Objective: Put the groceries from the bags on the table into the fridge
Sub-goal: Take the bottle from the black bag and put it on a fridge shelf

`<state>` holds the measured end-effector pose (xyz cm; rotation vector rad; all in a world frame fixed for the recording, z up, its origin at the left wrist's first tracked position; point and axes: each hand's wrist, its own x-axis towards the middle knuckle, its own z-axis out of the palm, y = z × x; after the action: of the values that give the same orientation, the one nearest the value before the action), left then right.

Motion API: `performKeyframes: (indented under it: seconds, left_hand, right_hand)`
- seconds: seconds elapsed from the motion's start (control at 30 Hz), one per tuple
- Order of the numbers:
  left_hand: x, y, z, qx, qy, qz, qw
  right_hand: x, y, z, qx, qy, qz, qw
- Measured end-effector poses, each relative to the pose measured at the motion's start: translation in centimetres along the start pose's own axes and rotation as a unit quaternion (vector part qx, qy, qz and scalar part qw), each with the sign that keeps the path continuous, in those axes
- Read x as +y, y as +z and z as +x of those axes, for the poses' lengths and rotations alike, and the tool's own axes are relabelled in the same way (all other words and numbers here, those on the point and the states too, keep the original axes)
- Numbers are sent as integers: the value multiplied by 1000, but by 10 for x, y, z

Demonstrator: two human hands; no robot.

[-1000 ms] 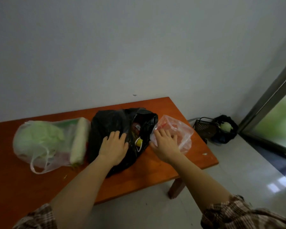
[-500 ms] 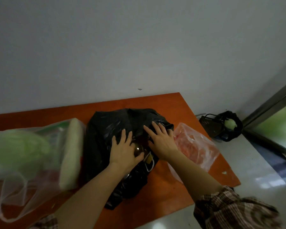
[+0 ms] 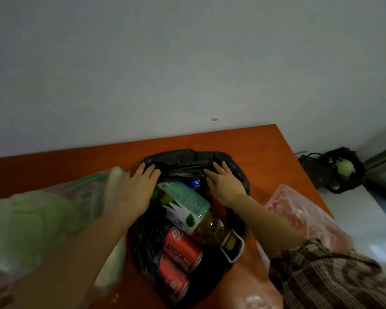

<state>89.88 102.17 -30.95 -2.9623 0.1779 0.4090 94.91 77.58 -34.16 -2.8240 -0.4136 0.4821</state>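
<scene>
The black bag point(image 3: 187, 161) lies open in the middle of the table point(image 3: 243, 143) and reaches down to its near edge. The left hand point(image 3: 138, 190) and the right hand point(image 3: 224, 184) lie flat on the bag's far rim. Their fingers are straight and a little spread, pushing the plastic back. The light is dim, so they may be pinching it a bit. Inside lie a tea bottle point(image 3: 185, 206) and two red cans point(image 3: 181, 248). I think this is the opening step. Next, one hand needs to curl round the bottle or a can and lift it out for the fridge.
</scene>
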Motion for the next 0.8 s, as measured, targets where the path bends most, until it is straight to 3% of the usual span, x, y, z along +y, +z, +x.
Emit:
performKeyframes:
  seconds: [0.1, 0.27, 0.37, 0.47, 0.6, 0.7, 0.8]
  left_hand:
    - [-19, 13, 13, 7, -12, 7, 1000]
    - [-25, 12, 22, -45, -32, -122, 991]
    - [-3, 0, 13, 64, -9, -121, 990]
    - [41, 0, -9, 149, 113, -133, 973]
    - [90, 12, -28, 60, 252, -149, 954]
    - [101, 22, -26, -9, 276, -121, 954]
    - [102, 22, -22, -26, 285, -76, 955]
  right_hand:
    - [-2, 8, 6, -13, 14, 70, 997]
    - [-1, 1, -12, 13, -26, 87, 996]
    - [2, -15, -33, 118, -25, 113, 986]
    - [4, -25, -69, 172, -33, 94, 980]
    - [8, -8, -126, 111, -84, 22, 990]
    - [16, 12, -155, 86, -84, -65, 991]
    - [16, 29, -165, 46, -17, -74, 996]
